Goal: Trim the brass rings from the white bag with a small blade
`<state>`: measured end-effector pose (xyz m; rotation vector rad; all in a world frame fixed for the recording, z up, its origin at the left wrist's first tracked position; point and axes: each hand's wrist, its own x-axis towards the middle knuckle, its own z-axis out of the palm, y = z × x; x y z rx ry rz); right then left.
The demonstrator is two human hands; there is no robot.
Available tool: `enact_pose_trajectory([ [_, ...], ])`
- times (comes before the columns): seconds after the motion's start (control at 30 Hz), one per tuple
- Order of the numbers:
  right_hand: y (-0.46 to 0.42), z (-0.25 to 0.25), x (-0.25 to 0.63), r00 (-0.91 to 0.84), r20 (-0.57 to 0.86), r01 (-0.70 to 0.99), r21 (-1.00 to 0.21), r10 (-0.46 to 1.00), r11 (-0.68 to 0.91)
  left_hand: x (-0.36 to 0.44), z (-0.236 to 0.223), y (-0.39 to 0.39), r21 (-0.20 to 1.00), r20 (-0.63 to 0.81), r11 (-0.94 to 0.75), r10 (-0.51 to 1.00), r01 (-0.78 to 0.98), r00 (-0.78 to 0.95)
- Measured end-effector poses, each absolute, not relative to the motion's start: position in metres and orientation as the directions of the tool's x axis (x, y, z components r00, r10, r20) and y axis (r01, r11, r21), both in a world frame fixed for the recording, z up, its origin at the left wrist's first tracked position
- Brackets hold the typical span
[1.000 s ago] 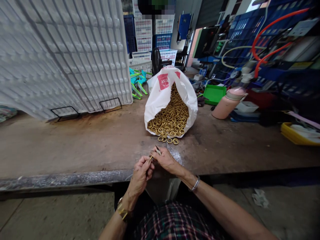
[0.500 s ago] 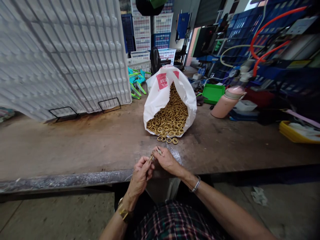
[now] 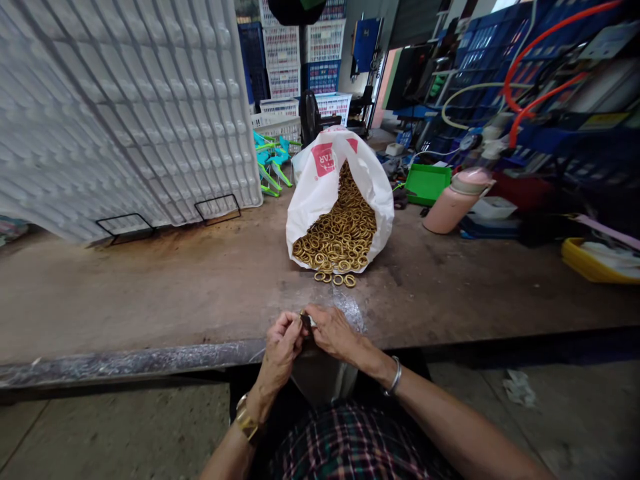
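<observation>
My left hand [image 3: 281,343] pinches a small brass ring, mostly hidden by the fingertips, just over the near edge of the table. My right hand [image 3: 334,331] comes in from the right, closed round a small tool [image 3: 307,321] with a dark flat part and a whitish part. Its dark part lies against the ring at the left fingertips; its exact kind cannot be made out. Beyond both hands, a white plastic bag [image 3: 311,207] lies with its mouth towards me, full of brass rings [image 3: 345,230]. Several loose rings [image 3: 338,280] lie before its mouth.
Tall stacked white ribbed trays [image 3: 150,120] stand at left, with black wire stands [image 3: 125,227] at their foot. A pink bottle [image 3: 451,205], a green tray [image 3: 427,184] and a yellow tray [image 3: 590,265] are at right. Turquoise-green clips [image 3: 273,163] lie behind the bag.
My right hand has shifted slightly down and towards me, and the tool has turned so its dark part now shows at the ring. The left hand has barely moved.
</observation>
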<state>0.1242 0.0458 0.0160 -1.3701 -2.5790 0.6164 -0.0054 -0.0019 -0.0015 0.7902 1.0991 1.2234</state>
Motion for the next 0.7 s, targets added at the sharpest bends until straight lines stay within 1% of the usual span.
enact_pose_trajectory([
  [0.2,0.049,0.011,0.123,-0.568,-0.128,0.779,-0.402,0.813,0.481,-0.007,-0.001,-0.004,0.964,-0.185,0.171,0.981,-0.203,-0.051],
  [0.3,0.059,0.006,0.125,-0.517,-0.155,0.821,-0.369,0.842,0.436,-0.006,0.004,-0.007,0.967,-0.173,0.169,0.985,-0.188,-0.006],
  [0.37,0.067,0.005,0.127,-0.489,-0.123,0.825,-0.386,0.864,0.413,-0.005,0.009,-0.009,0.961,-0.168,0.174,0.985,-0.215,0.044],
  [0.43,0.072,0.004,0.127,-0.468,-0.05,0.784,-0.485,0.882,0.388,-0.004,0.013,-0.008,0.937,-0.173,0.184,0.983,-0.295,0.066],
  [0.5,0.072,0.005,0.125,-0.414,-0.014,0.687,-0.661,0.91,0.302,-0.003,0.014,-0.006,0.897,-0.187,0.195,0.981,-0.396,0.058],
  [0.53,0.071,0.005,0.123,-0.383,-0.047,0.62,-0.754,0.922,0.219,-0.003,0.014,-0.005,0.878,-0.193,0.195,0.98,-0.437,0.051],
  [0.6,0.065,0.004,0.121,-0.364,-0.2,0.47,-0.883,0.91,-0.006,-0.003,0.014,-0.003,0.851,-0.201,0.198,0.978,-0.487,0.046],
  [0.67,0.059,0.003,0.118,-0.429,-0.342,0.331,-0.921,0.836,-0.207,-0.004,0.013,-0.002,0.835,-0.212,0.205,0.976,-0.511,0.045],
  [0.7,0.056,0.002,0.118,-0.47,-0.378,0.273,-0.922,0.798,-0.276,-0.004,0.012,-0.002,0.83,-0.221,0.21,0.974,-0.517,0.042],
])
